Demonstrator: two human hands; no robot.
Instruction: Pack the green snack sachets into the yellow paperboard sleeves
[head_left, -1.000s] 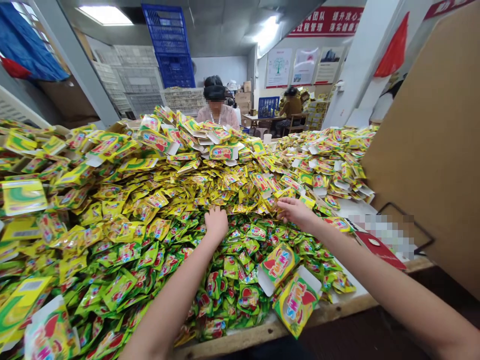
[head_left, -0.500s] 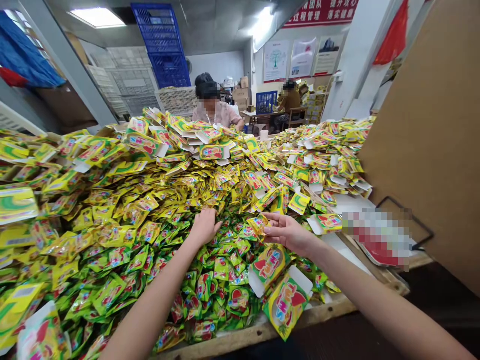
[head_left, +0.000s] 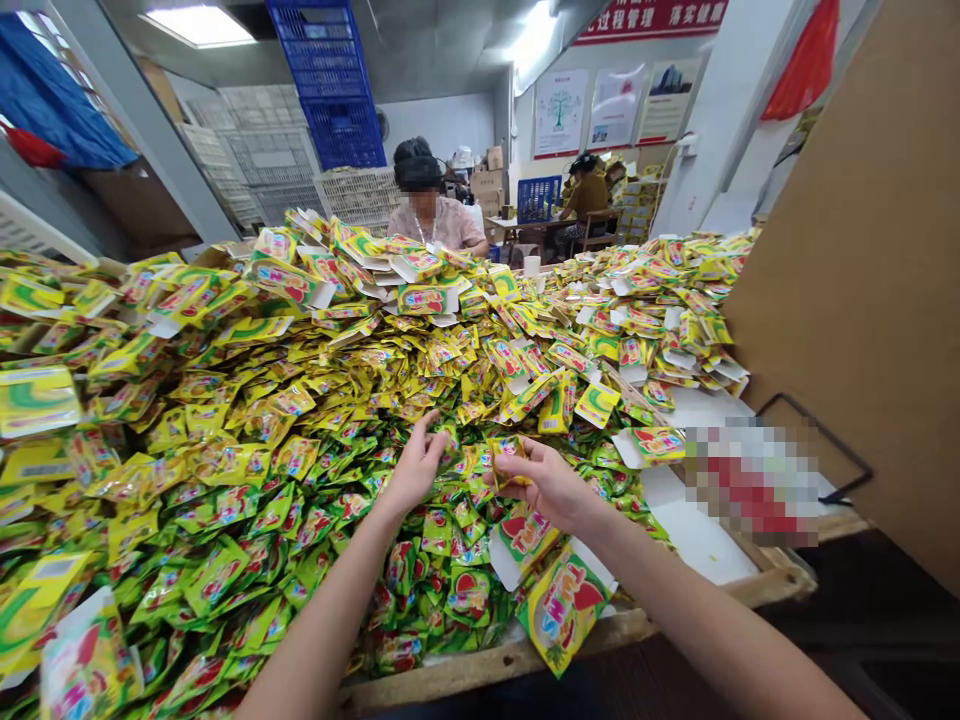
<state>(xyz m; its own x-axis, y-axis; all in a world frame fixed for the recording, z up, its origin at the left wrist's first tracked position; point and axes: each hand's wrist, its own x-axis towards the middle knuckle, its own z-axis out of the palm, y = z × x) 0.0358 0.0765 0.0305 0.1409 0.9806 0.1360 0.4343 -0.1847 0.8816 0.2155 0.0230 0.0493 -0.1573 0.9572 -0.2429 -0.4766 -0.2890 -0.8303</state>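
Holds a yellow packet (head_left: 504, 446) in the right hand (head_left: 553, 488), pinched between thumb and fingers, raised over a spread of green packets (head_left: 240, 510) near the front of the table (head_left: 694, 535). Hovers with the left hand (head_left: 412, 472) near it, fingers loosely curled, thumb and forefinger apart, something green at the tips (cannot tell if gripped or merely touched). Looks light, thin and pliable, probably slippery in that glossy film, apt to crumple or slide against neighbours rather than break; likely best taken by a flat edge between thumb and forefinger, with only gentle pressure on the middle, contents being hidden. Seems stiffer in the case of the printed carton (head_left: 566, 610), lying tilted across the wooden edge (head_left: 442, 678), with white flap showing, and of another carton (head_left: 525, 535) just beyond, partly behind the right hand; probably easy to dent, so better held by the side walls. Shows, on the nearer carton, big coloured letters, starting with T and W, apparently ending in S, too slanted to settle, plus watermelon and pineapple pictures. Reads 过程管理 and 落实健康 on the red banner (head_left: 660, 22); cannot make out the small print on the wall posters (head_left: 561, 112)
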